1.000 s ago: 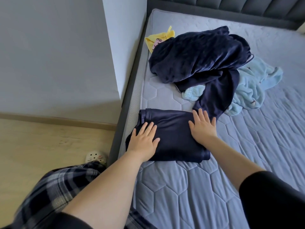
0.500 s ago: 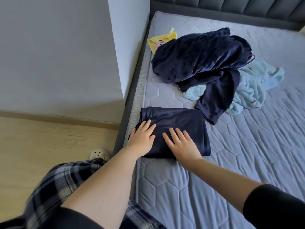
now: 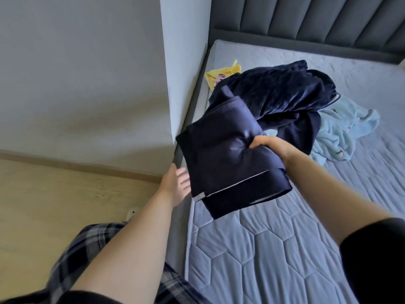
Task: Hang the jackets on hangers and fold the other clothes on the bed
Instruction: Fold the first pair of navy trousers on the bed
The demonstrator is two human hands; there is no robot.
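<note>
Right hand [image 3: 266,145] clamps the folded navy garment [image 3: 221,163] at its 3 o'clock edge above the bed [image 3: 285,249]; left hand [image 3: 174,185], fingers apart, hovers at 8 o'clock.

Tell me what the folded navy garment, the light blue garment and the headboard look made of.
The folded navy garment: smooth woven cloth, perhaps satin; faint sheen, dimples where the right hand grips it, pale piping on one edge. The light blue garment: fleece or terry; matte, fuzzy, thick rumples. The headboard: dark grey upholstery, fabric or faux leather, cannot tell; padded vertical channels.
</note>
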